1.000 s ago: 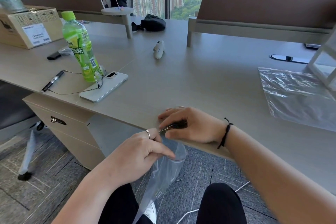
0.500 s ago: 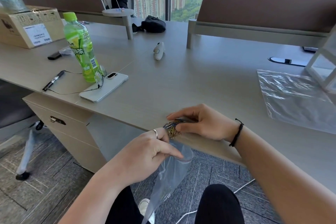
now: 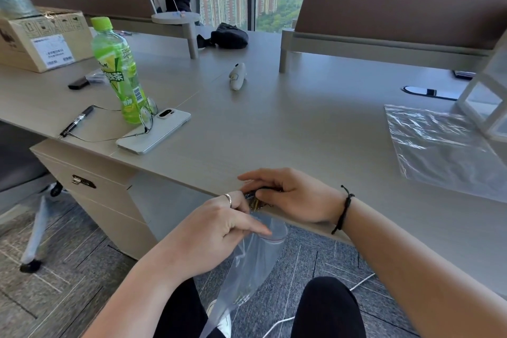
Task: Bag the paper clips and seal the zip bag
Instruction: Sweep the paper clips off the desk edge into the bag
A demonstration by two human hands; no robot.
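Note:
A clear zip bag (image 3: 253, 261) hangs below the desk's front edge, its mouth held open just under the edge by my left hand (image 3: 216, 230). My right hand (image 3: 293, 195) lies on the desk edge, cupped over a small heap of gold and dark paper clips (image 3: 253, 202) that sit right at the edge above the bag's mouth. Most of the clips are hidden under my fingers. A few small items may lie at the bag's bottom; I cannot tell.
More clear plastic bags (image 3: 444, 145) lie flat at the right of the grey desk (image 3: 301, 123). A green bottle (image 3: 119, 71), glasses, a white phone (image 3: 155, 132) and a pen (image 3: 76, 121) stand at the left. A white device (image 3: 237, 77) lies mid-desk.
My right hand has shifted slightly right along the desk edge, pushing the clips to the edge over the bag's mouth. My left hand keeps hold of the bag.

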